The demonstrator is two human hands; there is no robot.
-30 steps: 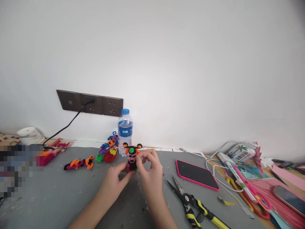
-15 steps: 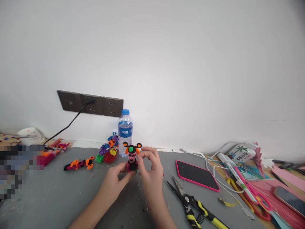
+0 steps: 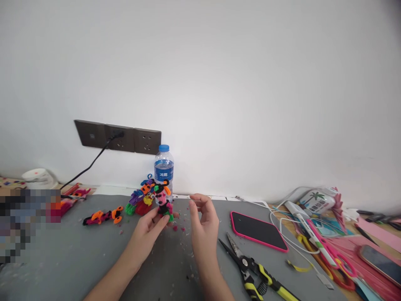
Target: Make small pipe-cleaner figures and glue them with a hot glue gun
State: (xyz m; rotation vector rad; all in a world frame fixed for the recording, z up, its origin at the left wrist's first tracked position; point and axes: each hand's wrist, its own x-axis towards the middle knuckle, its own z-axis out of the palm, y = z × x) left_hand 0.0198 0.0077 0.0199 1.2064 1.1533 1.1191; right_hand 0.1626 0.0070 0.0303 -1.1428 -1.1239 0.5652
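Note:
My left hand (image 3: 148, 230) is closed around the lower part of a pipe-cleaner doll (image 3: 163, 200), pink, black, orange and green, tilted a little to the left. To its right, my right hand (image 3: 203, 221) is raised with fingers apart, holding nothing and not touching the doll. Behind the doll stands a water bottle (image 3: 163, 169) with a blue cap. Left of it, more fuzzy dolls (image 3: 142, 196) in purple, red and green lean together. Another orange and black doll (image 3: 103, 215) lies flat on the grey mat (image 3: 78, 259).
Right of my hands lie a pink-edged phone (image 3: 258, 231) and yellow-black snips (image 3: 247, 263) with blades apart. White cables (image 3: 294, 238), pink scissors (image 3: 344, 261) and a second phone (image 3: 380, 261) crowd the far right. A black cord (image 3: 90, 165) runs to the wall sockets.
My right hand has come off the doll and moved slightly right, its fingers opening. The left hand has carried the doll a little left and tipped it over.

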